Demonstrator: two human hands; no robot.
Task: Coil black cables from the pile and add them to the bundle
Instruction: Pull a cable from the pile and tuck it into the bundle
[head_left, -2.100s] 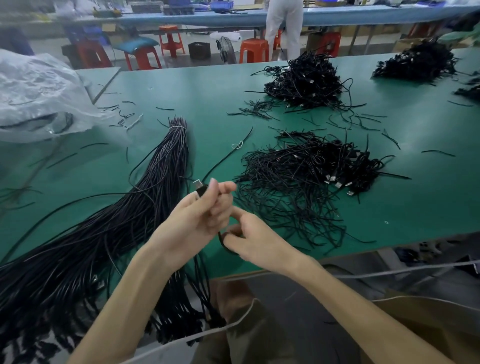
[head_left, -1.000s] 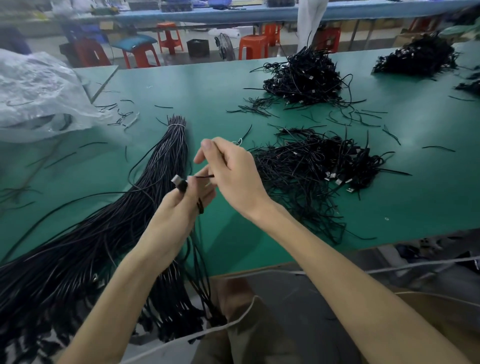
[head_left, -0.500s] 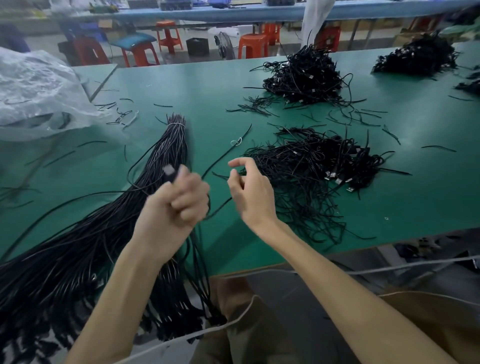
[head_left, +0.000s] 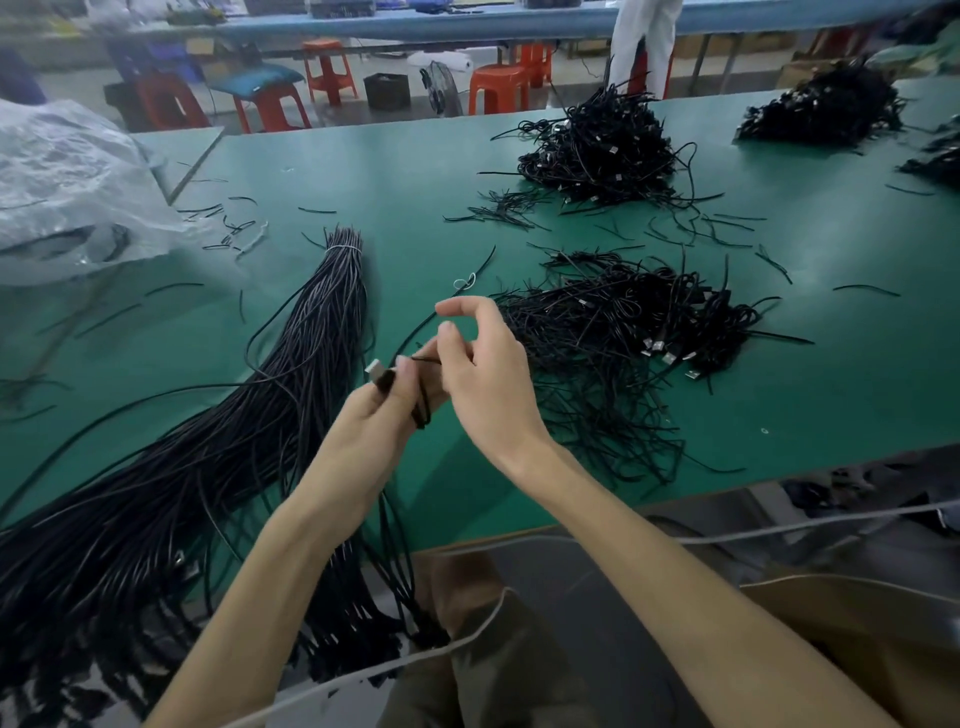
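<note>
My left hand (head_left: 387, 408) grips a small coil of black cable (head_left: 422, 410), its silver USB plug (head_left: 375, 368) sticking out above the fingers. My right hand (head_left: 483, 374) is right beside it and pinches the thin cable end between thumb and finger, with the index finger raised. A long tied bundle of straight black cables (head_left: 291, 374) lies to the left and runs off the table's near edge. The pile of loose coiled cables (head_left: 639, 332) lies just right of my hands.
A green table (head_left: 831, 405) holds two more cable heaps at the back, one heap (head_left: 602, 145) in the middle and another heap (head_left: 826, 109) to the right. A clear plastic bag (head_left: 62, 192) lies at far left. Cable scraps are scattered about. A person stands behind, near red stools.
My right hand moved back in against the left hand and took the cable end. My left hand, a closed fist half a second ago, now shows the plug and coil.
</note>
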